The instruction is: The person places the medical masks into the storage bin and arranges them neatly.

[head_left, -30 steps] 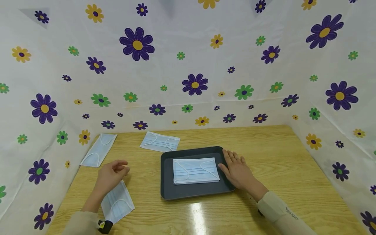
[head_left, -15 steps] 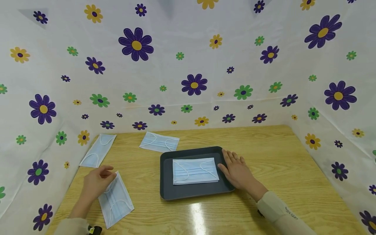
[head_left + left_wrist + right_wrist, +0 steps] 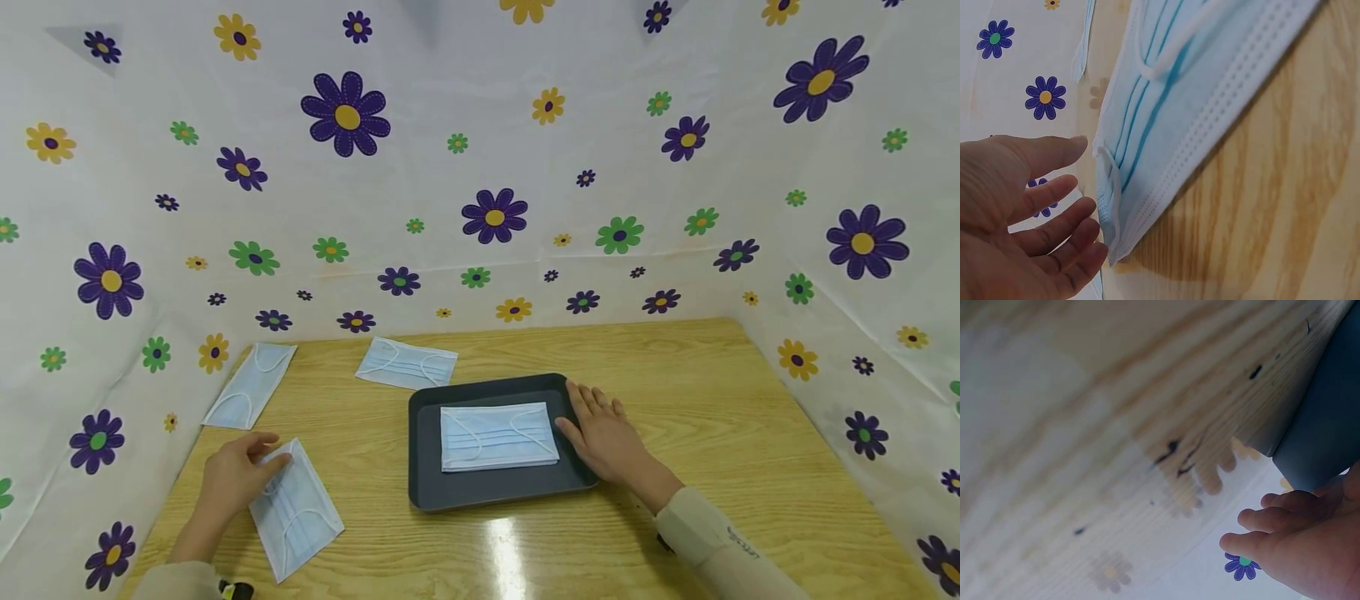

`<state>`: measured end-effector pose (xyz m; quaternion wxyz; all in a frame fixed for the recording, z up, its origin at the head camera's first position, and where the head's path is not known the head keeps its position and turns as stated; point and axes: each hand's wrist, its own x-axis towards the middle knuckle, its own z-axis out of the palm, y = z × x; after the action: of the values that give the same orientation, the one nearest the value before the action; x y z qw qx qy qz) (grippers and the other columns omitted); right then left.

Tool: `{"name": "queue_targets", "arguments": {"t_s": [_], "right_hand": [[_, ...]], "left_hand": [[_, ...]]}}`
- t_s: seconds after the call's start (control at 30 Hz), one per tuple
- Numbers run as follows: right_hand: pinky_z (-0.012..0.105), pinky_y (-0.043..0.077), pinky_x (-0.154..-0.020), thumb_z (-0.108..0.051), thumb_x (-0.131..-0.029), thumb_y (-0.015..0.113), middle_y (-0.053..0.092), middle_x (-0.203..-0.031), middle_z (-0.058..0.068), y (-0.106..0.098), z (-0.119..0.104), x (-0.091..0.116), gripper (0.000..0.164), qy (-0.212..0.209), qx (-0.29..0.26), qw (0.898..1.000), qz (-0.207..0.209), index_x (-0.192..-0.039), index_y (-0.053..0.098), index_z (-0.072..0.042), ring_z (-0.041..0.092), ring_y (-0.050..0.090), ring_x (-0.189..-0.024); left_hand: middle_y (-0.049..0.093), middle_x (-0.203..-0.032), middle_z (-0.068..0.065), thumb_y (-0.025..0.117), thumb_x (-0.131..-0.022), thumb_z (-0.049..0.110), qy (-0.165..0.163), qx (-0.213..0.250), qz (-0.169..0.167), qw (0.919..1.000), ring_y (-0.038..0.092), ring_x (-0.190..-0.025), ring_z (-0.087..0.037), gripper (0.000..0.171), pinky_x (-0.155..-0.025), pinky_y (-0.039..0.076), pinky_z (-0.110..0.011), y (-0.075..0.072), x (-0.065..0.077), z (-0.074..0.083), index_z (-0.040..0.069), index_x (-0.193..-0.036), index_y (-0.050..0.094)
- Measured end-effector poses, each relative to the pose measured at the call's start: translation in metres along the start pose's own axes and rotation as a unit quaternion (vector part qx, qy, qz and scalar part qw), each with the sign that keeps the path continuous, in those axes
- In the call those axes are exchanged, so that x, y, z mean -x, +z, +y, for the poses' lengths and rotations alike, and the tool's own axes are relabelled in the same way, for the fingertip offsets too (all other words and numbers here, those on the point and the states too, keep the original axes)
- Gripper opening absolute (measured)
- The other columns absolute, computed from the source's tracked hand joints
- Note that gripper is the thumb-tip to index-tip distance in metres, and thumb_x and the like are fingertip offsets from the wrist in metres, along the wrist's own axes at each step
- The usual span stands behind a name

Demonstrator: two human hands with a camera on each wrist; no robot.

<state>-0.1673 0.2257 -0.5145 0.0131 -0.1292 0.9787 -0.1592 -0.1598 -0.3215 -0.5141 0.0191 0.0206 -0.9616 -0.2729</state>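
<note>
At the left, my left hand [image 3: 236,475] is at the far end of a light blue face mask [image 3: 300,512] lying flat on the table. In the left wrist view, thumb and loosely bent fingers [image 3: 1054,234] stand apart beside the mask's end [image 3: 1166,119], pinching nothing. My right hand [image 3: 606,433] rests along the right rim of a dark grey tray [image 3: 510,492], its fingers stretched out. Inside the tray lies a small stack of face masks [image 3: 498,437]. The right wrist view shows those fingers [image 3: 1272,519] against the tray's side [image 3: 1322,419].
Another face mask [image 3: 251,385] lies at the table's far left corner. One more mask [image 3: 407,362] is behind the tray, near its back left corner. Flower-printed white cloth [image 3: 420,183] walls the wooden table [image 3: 675,367] at the back and both sides.
My left hand has moved left and slightly toward me, from above the mask to its far end, uncovering more of it. The right hand and tray have stayed put.
</note>
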Motion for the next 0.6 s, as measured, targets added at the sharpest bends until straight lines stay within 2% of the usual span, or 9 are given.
{"name": "queue_targets", "arguments": {"t_s": [0.1,0.23,0.47,0.6], "right_hand": [[0.075,0.025,-0.12,-0.041,-0.114,0.043,0.035,-0.165,0.033,-0.0005,0.0,0.0001,0.07,0.001,0.001,1.0,-0.002,-0.165,0.023,0.003,0.055,0.033,-0.152],[0.075,0.024,-0.12,-0.041,-0.114,0.043,0.036,-0.164,0.033,-0.001,-0.0007,0.0,0.07,0.002,0.0,1.0,-0.003,-0.165,0.023,0.003,0.056,0.033,-0.152],[0.075,0.025,-0.12,-0.041,-0.114,0.043,0.036,-0.165,0.032,-0.0014,-0.0008,0.0001,0.07,0.004,0.001,1.0,-0.002,-0.165,0.023,0.003,0.055,0.033,-0.152],[0.075,0.025,-0.12,-0.042,-0.114,0.042,0.036,-0.164,0.033,-0.0008,-0.0004,0.0001,0.07,0.003,0.003,1.0,-0.002,-0.165,0.023,0.003,0.055,0.034,-0.152]], "left_hand": [[0.074,-0.112,-0.03,0.082,-0.092,0.023,-0.007,-0.003,-0.006,1.0,0.071,-0.102,-0.044,0.046,-0.087,0.057,-0.056,0.0006,-0.0008,-0.0005,-0.009,-0.124,0.068],[0.072,-0.114,-0.032,0.081,-0.093,0.027,-0.019,-0.003,-0.021,0.9996,0.069,-0.104,-0.046,0.05,-0.089,0.056,-0.059,0.0013,-0.0014,-0.0004,-0.009,-0.125,0.067],[0.073,-0.104,-0.028,0.081,-0.092,0.023,-0.015,-0.011,-0.014,0.9997,0.069,-0.093,-0.036,0.046,-0.08,0.056,-0.053,0.004,-0.0025,-0.0024,-0.009,-0.123,0.068],[0.071,-0.096,-0.023,0.081,-0.092,0.021,-0.009,-0.016,-0.011,0.9998,0.066,-0.087,-0.031,0.043,-0.075,0.053,-0.046,0.005,-0.0029,-0.0039,-0.008,-0.122,0.069]]}}
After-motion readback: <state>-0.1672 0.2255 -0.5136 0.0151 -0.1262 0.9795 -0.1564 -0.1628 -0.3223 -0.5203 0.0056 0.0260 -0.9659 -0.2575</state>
